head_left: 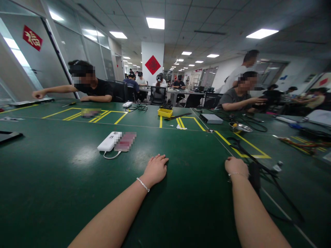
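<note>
Resting on the green table [196, 193], seemingly paused;
left hand [156, 168] loosely extended; right hand [236, 167] curled, grip unclear; white power bank [108, 142] lies beyond the left hand; grasping it would need reaching.

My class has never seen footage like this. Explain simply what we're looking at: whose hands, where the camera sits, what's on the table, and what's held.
No machine here: these are a person's own bare hands. The one picture comes from a camera on that person's head, looking forward and down.

The left hand rests palm down on the green table, with nothing visible in it. The right hand is loosely curled beside a black item; whether it holds anything is hard to tell.

Beyond the left hand, towards the left, a white device lies against a blurred reddish item. Farther off are a yellow tray, a grey box and yellow tape lines. Other people appear in the background.
</note>
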